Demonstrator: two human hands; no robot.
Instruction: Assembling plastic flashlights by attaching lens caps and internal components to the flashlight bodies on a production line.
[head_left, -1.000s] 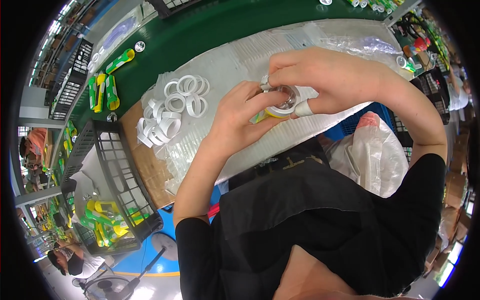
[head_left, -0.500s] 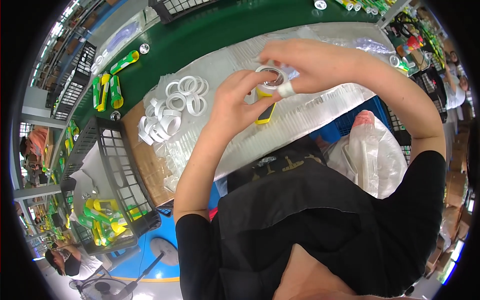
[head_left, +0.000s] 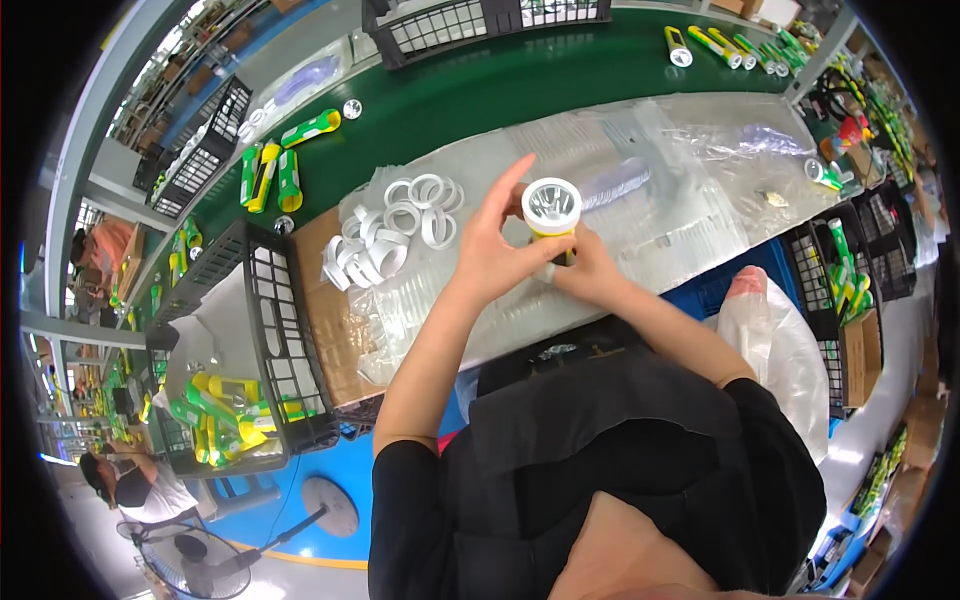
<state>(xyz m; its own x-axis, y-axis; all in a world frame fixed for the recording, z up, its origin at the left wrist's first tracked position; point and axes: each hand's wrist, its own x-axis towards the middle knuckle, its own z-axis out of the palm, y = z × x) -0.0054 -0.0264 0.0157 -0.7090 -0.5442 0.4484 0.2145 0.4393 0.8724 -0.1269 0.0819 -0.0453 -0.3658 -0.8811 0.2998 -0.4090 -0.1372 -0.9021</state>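
A flashlight [head_left: 551, 205] with a white ring round its clear reflector head and a yellow body is held upright over the plastic-covered bench, its head facing up. My left hand [head_left: 492, 250] curves round its left side, thumb across the neck below the ring, index finger stretched out past the head. Lower down, my right hand [head_left: 590, 272] is closed round the body, which it mostly hides. Loose white rings [head_left: 385, 235] lie in a pile left of my hands.
A black crate [head_left: 285, 340] with green and yellow flashlight bodies [head_left: 225, 410] stands at the left. Beyond the bench runs a green conveyor [head_left: 440, 100] carrying more flashlights [head_left: 715, 48] and a black basket [head_left: 440, 35]. A white sack [head_left: 770, 330] sits at the right.
My right hand has come down from above the flashlight's head to its body. The head now faces me more fully, and the whole view has shifted.
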